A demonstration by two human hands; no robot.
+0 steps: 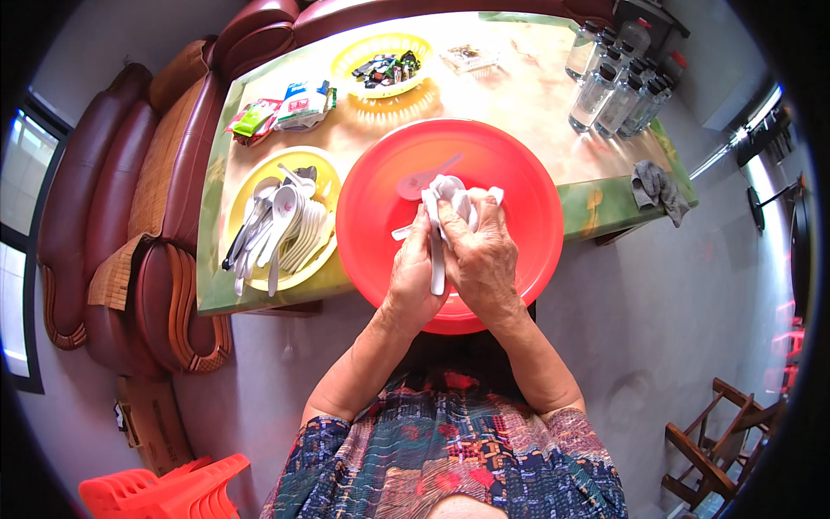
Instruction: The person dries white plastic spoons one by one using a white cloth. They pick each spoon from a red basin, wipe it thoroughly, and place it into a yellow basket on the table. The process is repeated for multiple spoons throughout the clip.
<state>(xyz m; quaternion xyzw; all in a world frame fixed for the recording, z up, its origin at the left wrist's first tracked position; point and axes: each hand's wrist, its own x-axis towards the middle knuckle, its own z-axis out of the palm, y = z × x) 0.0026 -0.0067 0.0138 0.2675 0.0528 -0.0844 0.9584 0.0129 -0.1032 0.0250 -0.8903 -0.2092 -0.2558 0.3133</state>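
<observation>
Over a large red basin (372, 177), both of my hands are closed together around a white spoon. Its handle (437, 270) points down toward me between the palms. My left hand (413, 272) grips the spoon from the left side. My right hand (480, 259) presses a crumpled white cloth (474, 201) against the spoon's upper end, which is partly covered by cloth and fingers. Another spoon (424, 180) lies in the basin beyond my hands. A short white piece (401, 233) sticks out left of my left fingers; its kind is hidden.
Left of the basin, a yellow plate (327, 253) holds several white spoons (285, 212). Behind are a yellow basket (350, 59) of small dark items, packets (303, 105) and a clear container (469, 59). Several glass bottles (593, 97) and a grey cloth (660, 186) are at the right.
</observation>
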